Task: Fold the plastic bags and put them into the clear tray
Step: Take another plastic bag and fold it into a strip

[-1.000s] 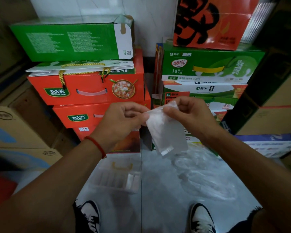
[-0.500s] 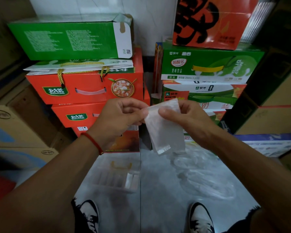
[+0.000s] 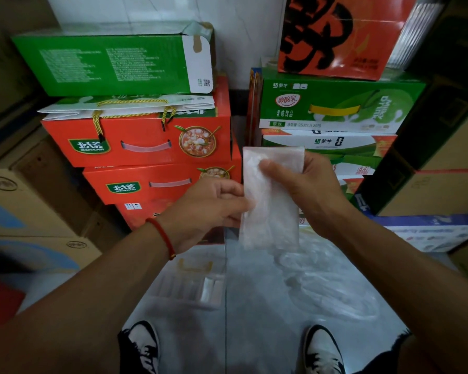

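A folded translucent plastic bag [image 3: 270, 209] hangs upright as a long narrow strip between both hands, at chest height over the floor. My right hand [image 3: 305, 193] pinches its upper part, thumb across the front. My left hand [image 3: 208, 209] pinches its left edge near the middle. Below my left forearm the clear tray [image 3: 192, 287] lies on the floor, with a few folded bags standing at its right end. A loose heap of unfolded plastic bags [image 3: 327, 287] is spread on the floor to the right of the tray.
Stacked red boxes [image 3: 135, 141] and a green box [image 3: 111, 63] stand behind on the left. Green and red drink cartons [image 3: 335, 103] are piled on the right. Brown cardboard boxes [image 3: 25, 206] line the left side. My two shoes [image 3: 143, 346] rest on the grey floor.
The bag has turned from a slanted hang to a straight upright strip. My right hand moved up along it and my left hand slid down to its left edge.
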A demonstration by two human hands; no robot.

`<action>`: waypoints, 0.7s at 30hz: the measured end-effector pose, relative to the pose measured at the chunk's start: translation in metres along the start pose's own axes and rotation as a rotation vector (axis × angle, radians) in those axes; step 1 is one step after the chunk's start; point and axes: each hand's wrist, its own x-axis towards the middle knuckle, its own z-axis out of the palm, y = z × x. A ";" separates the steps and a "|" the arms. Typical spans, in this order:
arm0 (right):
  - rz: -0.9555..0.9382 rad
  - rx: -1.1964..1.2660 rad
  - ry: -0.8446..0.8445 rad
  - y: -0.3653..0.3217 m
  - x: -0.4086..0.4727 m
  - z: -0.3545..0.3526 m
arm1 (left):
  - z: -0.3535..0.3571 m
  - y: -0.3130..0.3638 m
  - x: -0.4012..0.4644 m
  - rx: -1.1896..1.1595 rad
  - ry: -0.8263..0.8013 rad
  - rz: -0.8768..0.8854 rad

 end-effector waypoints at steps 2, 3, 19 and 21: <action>0.024 0.054 -0.004 0.000 0.001 -0.001 | 0.000 0.002 -0.001 -0.006 0.036 0.007; 0.061 0.088 -0.042 0.000 0.001 -0.003 | 0.000 0.002 0.000 -0.010 0.063 0.010; 0.170 -0.006 -0.325 0.010 0.002 -0.011 | -0.006 0.002 0.004 -0.028 0.273 0.037; 0.153 -0.006 -0.339 0.009 0.003 -0.016 | -0.007 0.003 0.004 -0.047 0.299 0.031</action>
